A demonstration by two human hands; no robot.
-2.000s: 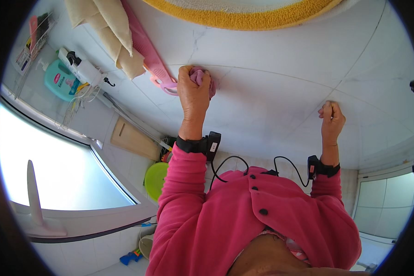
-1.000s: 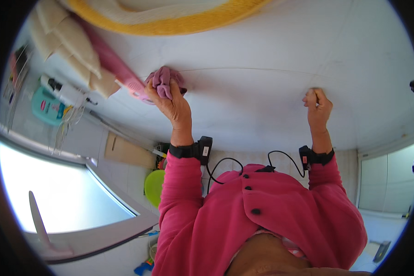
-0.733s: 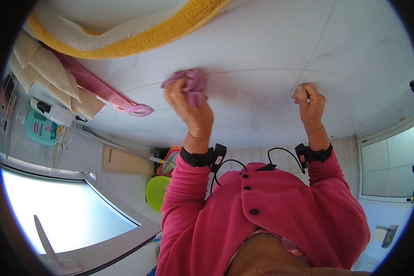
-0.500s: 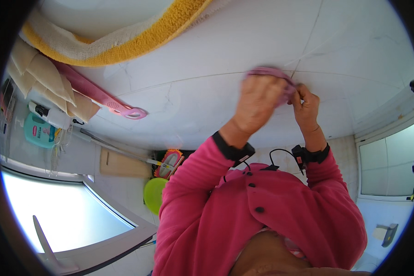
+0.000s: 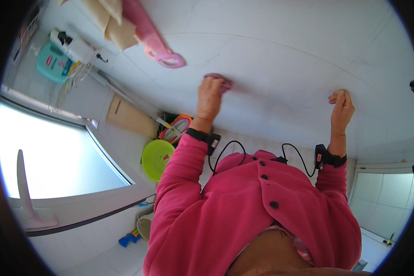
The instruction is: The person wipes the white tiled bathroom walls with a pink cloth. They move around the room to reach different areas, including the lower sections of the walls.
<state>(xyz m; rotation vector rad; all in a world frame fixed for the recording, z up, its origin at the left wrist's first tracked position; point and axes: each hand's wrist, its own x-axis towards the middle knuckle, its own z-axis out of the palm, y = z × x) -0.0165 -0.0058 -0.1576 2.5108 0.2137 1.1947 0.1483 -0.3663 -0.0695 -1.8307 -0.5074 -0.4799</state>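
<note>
Wearing a bright pink buttoned jacket, the person is holding both forearms toward white marbled tile. Left hand is gripping a bunched mauve cloth under curled fingers, apparently against the tile, below and right of the landmark: a long pink plastic strip with looped end. Right hand is showing fingers drawn closed, well right of the strip; cannot tell whether they are pinching anything. Cream fabric is hanging just left of the strip. Farther off, below the strip, a round lime-green basin is standing.
</note>
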